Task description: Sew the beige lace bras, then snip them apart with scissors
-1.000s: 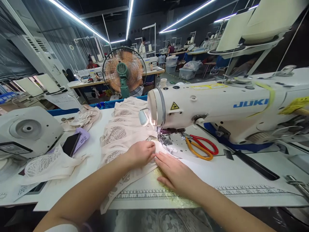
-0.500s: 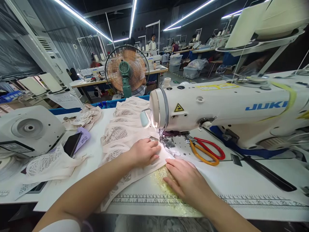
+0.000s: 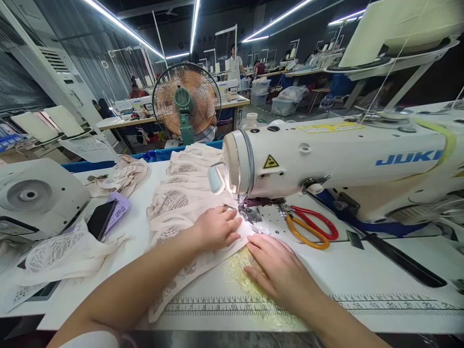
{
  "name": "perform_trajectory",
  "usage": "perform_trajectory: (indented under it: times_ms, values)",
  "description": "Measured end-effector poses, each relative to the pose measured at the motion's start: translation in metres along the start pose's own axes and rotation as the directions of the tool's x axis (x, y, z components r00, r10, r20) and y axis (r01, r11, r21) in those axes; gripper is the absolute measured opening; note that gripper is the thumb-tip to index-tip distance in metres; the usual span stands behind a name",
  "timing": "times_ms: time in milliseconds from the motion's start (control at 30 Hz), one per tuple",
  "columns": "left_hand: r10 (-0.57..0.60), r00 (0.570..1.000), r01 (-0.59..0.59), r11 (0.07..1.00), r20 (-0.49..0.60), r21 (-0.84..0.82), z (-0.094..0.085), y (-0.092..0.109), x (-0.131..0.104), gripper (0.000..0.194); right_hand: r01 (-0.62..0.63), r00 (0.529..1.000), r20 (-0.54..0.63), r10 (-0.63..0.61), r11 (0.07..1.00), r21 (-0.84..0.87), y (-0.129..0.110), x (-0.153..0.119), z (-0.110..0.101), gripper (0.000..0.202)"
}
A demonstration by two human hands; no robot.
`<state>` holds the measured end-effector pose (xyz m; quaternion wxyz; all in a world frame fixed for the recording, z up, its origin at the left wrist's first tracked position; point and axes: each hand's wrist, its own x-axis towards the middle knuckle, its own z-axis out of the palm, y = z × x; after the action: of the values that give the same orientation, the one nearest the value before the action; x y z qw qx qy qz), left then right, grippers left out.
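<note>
My left hand (image 3: 217, 227) lies flat on a pale pink bra piece (image 3: 213, 258) with lace cups, its fingers stretched beside the presser foot (image 3: 243, 209) of a white sewing machine (image 3: 290, 159). The fingertips of my right hand (image 3: 277, 263) rest at the near right edge of the same fabric, thumb apart from the fingers. Beneath that hand is a crumpled patch of yellowish clear film (image 3: 241, 270) on the table. A row of joined pale pink lace bra pieces (image 3: 174, 198) runs back behind my left hand. The needle point is too small to make out.
Scissors (image 3: 308, 232) with orange and red handles lie right of the needle area, near a black-handled tool (image 3: 402, 258). A ruler strip (image 3: 203, 306) runs along the front edge. At left are a phone (image 3: 101, 220) and lace pieces (image 3: 54, 251). A fan (image 3: 186, 104) stands behind.
My view has shifted slightly, so the things at left sit further left. Both hands keep nearly the same place on the fabric. A person in the background has moved a little.
</note>
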<state>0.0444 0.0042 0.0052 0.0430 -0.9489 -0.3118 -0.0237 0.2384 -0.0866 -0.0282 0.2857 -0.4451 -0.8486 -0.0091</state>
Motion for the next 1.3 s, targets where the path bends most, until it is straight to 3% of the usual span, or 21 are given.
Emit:
perform_trajectory:
  times_ms: [300, 667, 1300]
  values:
    - [0.005, 0.999, -0.007, 0.999, -0.052, -0.033, -0.0058, 0.0036, -0.0032, 0.038, 0.011, 1.000, -0.018, -0.011, 1.000, -0.007, 0.0009, -0.0006, 0.0002, 0.031]
    - [0.021, 0.999, -0.021, 1.000, -0.044, -0.020, -0.0048, 0.0020, -0.0031, 0.043, 0.028, 0.998, -0.061, -0.026, 0.999, 0.036, -0.0014, 0.0020, -0.0036, 0.027]
    - [0.028, 0.999, -0.028, 0.999, -0.021, -0.026, -0.0013, -0.0054, -0.0016, 0.046, 0.002, 1.000, -0.013, -0.002, 0.999, 0.033, 0.0022, -0.0021, 0.0014, 0.029]
